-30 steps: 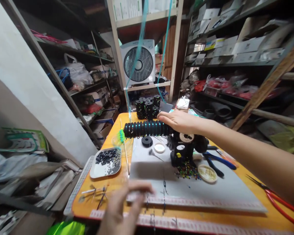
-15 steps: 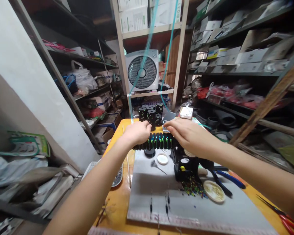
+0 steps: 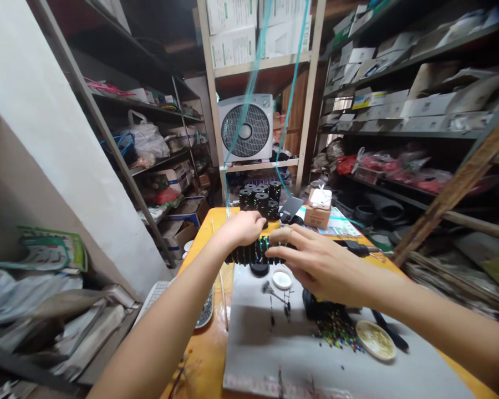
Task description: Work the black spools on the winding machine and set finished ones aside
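A black ribbed roll [image 3: 249, 254] with shiny green-blue strands wound around it lies crosswise in front of me. My left hand [image 3: 246, 228] is closed over its left part, fingers curled down at the far side. My right hand [image 3: 305, 256] bends over its right part, with the fingers slightly apart on the strands and much of the roll hidden beneath. Thin strands with small dark weights [image 3: 288, 308] hang below the roll over a grey board [image 3: 270, 349]. Several similar black rolls [image 3: 261, 199] stand upright behind it.
Loose coloured beads [image 3: 336, 330] lie on the board beside a shallow dish of small yellowish bits [image 3: 376, 339]. A white round lid [image 3: 281, 279] and a dark-headed tool [image 3: 270, 288] are nearer the middle. A small cardboard box [image 3: 317, 216] stands at the back of the orange table [image 3: 199, 310].
My right hand has shifted left along the roll and its fingers have spread over the strands. My left hand stays on the left part. The view has shifted slightly.
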`<move>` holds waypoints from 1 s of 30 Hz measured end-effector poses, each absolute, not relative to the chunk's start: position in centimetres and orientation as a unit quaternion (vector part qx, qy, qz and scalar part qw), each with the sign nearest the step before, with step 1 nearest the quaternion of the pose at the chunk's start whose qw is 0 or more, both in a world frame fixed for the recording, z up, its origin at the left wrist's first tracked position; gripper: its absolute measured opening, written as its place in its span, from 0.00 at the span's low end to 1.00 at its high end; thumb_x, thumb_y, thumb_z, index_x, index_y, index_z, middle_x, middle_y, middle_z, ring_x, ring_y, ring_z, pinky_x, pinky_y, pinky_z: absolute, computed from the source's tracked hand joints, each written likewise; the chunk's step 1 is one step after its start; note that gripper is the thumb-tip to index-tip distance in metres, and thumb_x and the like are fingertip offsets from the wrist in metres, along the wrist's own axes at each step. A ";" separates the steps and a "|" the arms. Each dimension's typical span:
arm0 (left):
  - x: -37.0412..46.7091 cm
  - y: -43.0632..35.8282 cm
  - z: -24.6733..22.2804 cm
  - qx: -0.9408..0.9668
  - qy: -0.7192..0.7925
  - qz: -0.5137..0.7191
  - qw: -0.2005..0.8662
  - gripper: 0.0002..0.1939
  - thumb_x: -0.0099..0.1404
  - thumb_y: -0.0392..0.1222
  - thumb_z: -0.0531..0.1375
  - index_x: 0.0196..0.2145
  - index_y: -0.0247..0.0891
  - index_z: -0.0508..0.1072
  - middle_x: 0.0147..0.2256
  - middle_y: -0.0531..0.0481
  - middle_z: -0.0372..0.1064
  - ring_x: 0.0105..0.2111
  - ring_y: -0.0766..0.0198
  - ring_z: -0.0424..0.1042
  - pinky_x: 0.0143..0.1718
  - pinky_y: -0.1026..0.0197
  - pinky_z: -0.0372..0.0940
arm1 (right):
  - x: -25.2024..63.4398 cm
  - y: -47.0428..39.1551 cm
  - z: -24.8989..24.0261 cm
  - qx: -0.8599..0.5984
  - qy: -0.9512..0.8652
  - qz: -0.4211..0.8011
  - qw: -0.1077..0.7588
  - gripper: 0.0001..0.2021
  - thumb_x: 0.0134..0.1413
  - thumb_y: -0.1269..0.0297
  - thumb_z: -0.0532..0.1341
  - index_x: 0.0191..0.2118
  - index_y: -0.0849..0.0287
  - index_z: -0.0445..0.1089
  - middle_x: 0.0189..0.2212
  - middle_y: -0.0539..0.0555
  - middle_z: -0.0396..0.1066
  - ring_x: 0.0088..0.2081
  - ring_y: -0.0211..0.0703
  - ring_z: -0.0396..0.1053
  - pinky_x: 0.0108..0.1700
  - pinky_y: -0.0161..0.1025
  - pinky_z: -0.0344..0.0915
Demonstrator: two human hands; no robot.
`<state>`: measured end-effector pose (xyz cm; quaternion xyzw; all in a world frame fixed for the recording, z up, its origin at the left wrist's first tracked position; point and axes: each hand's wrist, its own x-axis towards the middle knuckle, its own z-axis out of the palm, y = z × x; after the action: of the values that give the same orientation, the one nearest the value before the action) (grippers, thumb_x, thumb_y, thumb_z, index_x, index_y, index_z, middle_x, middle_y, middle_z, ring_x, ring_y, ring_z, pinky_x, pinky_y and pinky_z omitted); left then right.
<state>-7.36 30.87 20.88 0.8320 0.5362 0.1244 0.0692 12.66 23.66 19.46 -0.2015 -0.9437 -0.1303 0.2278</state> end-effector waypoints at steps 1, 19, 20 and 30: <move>-7.4 30.8 20.9 0.832 0.534 0.131 0.070 0.19 0.69 0.48 0.44 0.37 0.36 0.71 0.41 0.42 0.71 0.41 0.54 0.69 0.42 0.56 0.62 | 12.6 23.6 19.1 -0.199 -0.948 -0.142 0.204 0.19 0.52 0.77 0.53 0.51 0.61 0.64 0.55 0.57 0.57 0.52 0.50 0.55 0.53 0.50 0.58; -7.7 30.2 21.0 0.823 0.539 0.155 0.094 0.19 0.70 0.50 0.45 0.43 0.41 0.72 0.40 0.48 0.71 0.41 0.56 0.70 0.41 0.58 0.64 | 13.9 24.3 18.8 -0.087 -0.896 -0.152 0.408 0.12 0.58 0.79 0.56 0.46 0.67 0.70 0.43 0.60 0.70 0.46 0.39 0.67 0.48 0.38 0.66; -7.7 30.2 21.0 0.821 0.543 0.153 0.092 0.19 0.70 0.50 0.45 0.43 0.41 0.72 0.40 0.48 0.71 0.41 0.56 0.70 0.41 0.57 0.64 | 14.1 24.1 18.5 -0.077 -0.905 -0.147 0.391 0.12 0.60 0.77 0.54 0.47 0.67 0.70 0.45 0.59 0.70 0.48 0.40 0.66 0.50 0.38 0.66; -7.1 30.7 21.7 0.809 0.575 0.107 0.058 0.19 0.70 0.49 0.45 0.46 0.41 0.72 0.45 0.46 0.70 0.44 0.51 0.69 0.45 0.51 0.64 | 13.8 22.6 16.5 0.002 -0.949 -0.190 0.253 0.15 0.63 0.74 0.48 0.41 0.69 0.73 0.45 0.56 0.71 0.46 0.43 0.67 0.47 0.38 0.68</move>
<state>-7.14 30.72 21.67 0.8094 0.5745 0.1071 0.0580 13.83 22.62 16.51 0.0016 -0.9487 -0.1898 0.2528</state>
